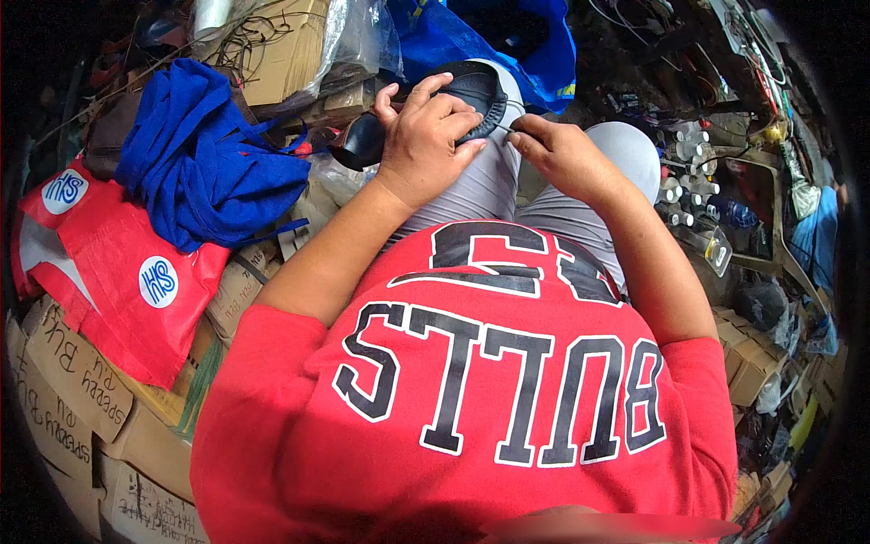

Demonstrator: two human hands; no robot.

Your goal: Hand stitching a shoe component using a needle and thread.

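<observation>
A black shoe [361, 142] rests across my left knee, which is covered in light grey cloth. My left hand [428, 134] lies over the shoe and grips it, with fingers spread along its top and thumb toward the right edge. That right edge has a ridged or stitched look. My right hand [564, 156] is just to the right of the shoe, thumb and forefinger pinched together. A thin dark piece runs from this pinch toward the shoe's edge; whether it is a thread or a slim tool is too small to tell.
A blue bag [553, 68] lies beyond my knees. On the left are blue fabric [204, 154], a red bag [136, 272] and cardboard boxes [77, 372]. Small white-capped bottles [691, 150] crowd the right side. Another box, topped with dark cord, stands at the far left.
</observation>
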